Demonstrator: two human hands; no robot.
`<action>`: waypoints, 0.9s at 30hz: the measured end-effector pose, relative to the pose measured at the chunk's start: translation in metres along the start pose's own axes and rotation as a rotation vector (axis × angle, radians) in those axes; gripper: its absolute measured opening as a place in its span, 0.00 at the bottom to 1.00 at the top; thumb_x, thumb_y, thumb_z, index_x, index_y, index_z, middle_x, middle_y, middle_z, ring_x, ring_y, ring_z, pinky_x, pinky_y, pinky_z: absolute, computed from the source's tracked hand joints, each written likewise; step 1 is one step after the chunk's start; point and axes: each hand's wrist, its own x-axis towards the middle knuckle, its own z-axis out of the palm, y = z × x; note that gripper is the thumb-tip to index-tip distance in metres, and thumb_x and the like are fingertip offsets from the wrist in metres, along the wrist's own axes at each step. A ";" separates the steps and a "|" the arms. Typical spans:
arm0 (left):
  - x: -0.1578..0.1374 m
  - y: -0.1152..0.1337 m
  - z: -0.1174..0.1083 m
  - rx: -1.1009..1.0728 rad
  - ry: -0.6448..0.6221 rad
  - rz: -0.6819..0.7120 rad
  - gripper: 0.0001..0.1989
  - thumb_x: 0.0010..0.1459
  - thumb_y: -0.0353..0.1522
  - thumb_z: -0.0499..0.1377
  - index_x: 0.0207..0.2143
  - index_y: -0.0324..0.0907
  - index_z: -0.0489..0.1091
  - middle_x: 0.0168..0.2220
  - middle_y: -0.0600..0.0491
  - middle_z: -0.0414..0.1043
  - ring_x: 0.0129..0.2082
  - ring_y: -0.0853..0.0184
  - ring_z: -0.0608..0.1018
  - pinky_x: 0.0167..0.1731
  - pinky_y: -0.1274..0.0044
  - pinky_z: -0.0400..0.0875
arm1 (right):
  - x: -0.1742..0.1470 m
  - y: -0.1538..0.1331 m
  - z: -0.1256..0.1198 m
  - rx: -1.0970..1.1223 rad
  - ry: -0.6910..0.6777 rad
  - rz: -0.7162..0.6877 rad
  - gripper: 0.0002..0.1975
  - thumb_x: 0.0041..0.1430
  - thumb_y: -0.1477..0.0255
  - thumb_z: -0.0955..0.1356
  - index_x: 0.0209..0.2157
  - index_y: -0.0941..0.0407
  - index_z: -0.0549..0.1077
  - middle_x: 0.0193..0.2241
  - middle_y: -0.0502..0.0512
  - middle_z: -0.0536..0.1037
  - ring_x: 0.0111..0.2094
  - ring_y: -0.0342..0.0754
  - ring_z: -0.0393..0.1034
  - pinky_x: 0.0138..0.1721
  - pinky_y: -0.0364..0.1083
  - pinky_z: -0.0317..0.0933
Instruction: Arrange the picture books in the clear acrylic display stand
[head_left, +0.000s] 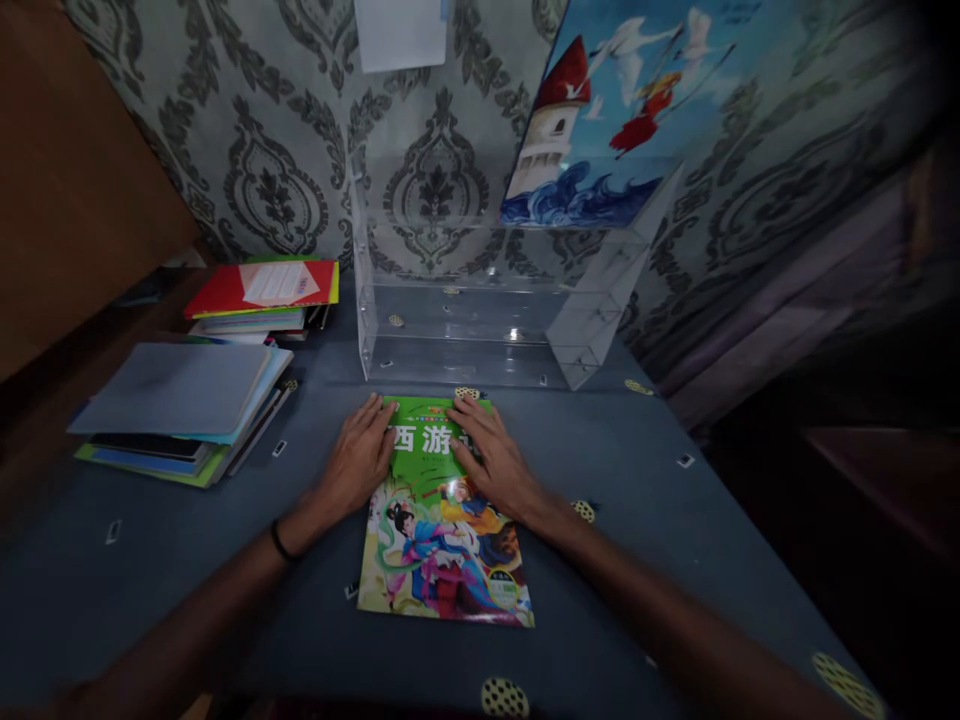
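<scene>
A green picture book [442,550] with white Chinese characters and colourful figures lies flat, front cover up, on the dark grey-blue tabletop [615,620]. My left hand [360,450] rests at its upper left edge, fingers stretched forward and partly on the cover. Across the upper right of the cover lies my right hand [495,460], its fingers spread flat over part of the title. A dark band [281,541] circles my left wrist.
Behind the book stands a clear acrylic rack [465,320], with a blue picture book [592,130] upright in it at the right. Two stacks of books, the nearer [180,390] and the farther [262,290], are on the left. A patterned wall rises behind.
</scene>
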 end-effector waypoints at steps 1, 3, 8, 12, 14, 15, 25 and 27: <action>0.001 0.000 0.001 0.006 0.004 -0.003 0.20 0.70 0.35 0.48 0.59 0.39 0.68 0.61 0.39 0.71 0.65 0.53 0.70 0.63 0.55 0.67 | 0.001 0.001 0.000 0.002 0.000 -0.001 0.23 0.71 0.64 0.60 0.61 0.59 0.70 0.64 0.68 0.68 0.69 0.60 0.55 0.68 0.70 0.47; 0.002 0.000 0.002 0.018 0.008 -0.012 0.20 0.70 0.35 0.48 0.59 0.39 0.68 0.61 0.39 0.71 0.65 0.53 0.70 0.63 0.54 0.66 | 0.001 0.004 0.000 0.003 0.013 0.004 0.23 0.71 0.64 0.60 0.61 0.58 0.70 0.65 0.67 0.67 0.69 0.60 0.55 0.68 0.69 0.47; 0.002 0.003 -0.001 0.026 -0.023 -0.024 0.20 0.70 0.34 0.48 0.59 0.37 0.68 0.61 0.38 0.71 0.65 0.52 0.70 0.63 0.55 0.66 | -0.006 0.008 0.004 -0.004 0.103 0.084 0.25 0.71 0.61 0.61 0.60 0.60 0.70 0.71 0.68 0.54 0.72 0.60 0.47 0.68 0.65 0.52; 0.002 0.004 -0.003 0.018 -0.027 -0.028 0.21 0.71 0.34 0.47 0.60 0.37 0.68 0.62 0.38 0.70 0.65 0.54 0.70 0.64 0.56 0.66 | -0.012 0.008 0.007 0.019 0.122 0.095 0.23 0.71 0.61 0.60 0.61 0.56 0.70 0.72 0.64 0.53 0.73 0.59 0.45 0.68 0.65 0.52; 0.001 0.005 -0.002 0.017 -0.021 -0.034 0.21 0.71 0.34 0.48 0.60 0.38 0.68 0.62 0.39 0.70 0.65 0.54 0.70 0.64 0.56 0.66 | -0.013 0.006 0.007 0.026 0.125 0.094 0.22 0.71 0.62 0.60 0.60 0.56 0.70 0.72 0.64 0.54 0.73 0.59 0.45 0.68 0.66 0.52; -0.001 0.005 -0.001 0.017 -0.019 -0.036 0.21 0.71 0.33 0.48 0.60 0.38 0.68 0.62 0.39 0.70 0.65 0.55 0.69 0.64 0.56 0.66 | -0.014 0.005 0.008 0.028 0.127 0.095 0.22 0.71 0.62 0.60 0.60 0.56 0.71 0.71 0.64 0.55 0.72 0.59 0.45 0.68 0.66 0.52; -0.008 0.006 -0.001 -0.034 0.008 -0.038 0.22 0.70 0.34 0.48 0.62 0.37 0.67 0.63 0.39 0.69 0.66 0.56 0.69 0.63 0.58 0.67 | -0.015 -0.004 0.006 0.107 0.167 0.122 0.21 0.70 0.61 0.62 0.56 0.56 0.74 0.68 0.65 0.62 0.69 0.60 0.57 0.64 0.64 0.60; -0.005 0.003 -0.002 -0.050 0.017 -0.035 0.22 0.70 0.33 0.48 0.62 0.38 0.67 0.64 0.40 0.68 0.66 0.56 0.68 0.64 0.58 0.67 | -0.009 -0.001 0.005 0.126 0.170 0.112 0.20 0.69 0.61 0.63 0.55 0.56 0.75 0.67 0.65 0.64 0.68 0.61 0.58 0.64 0.64 0.60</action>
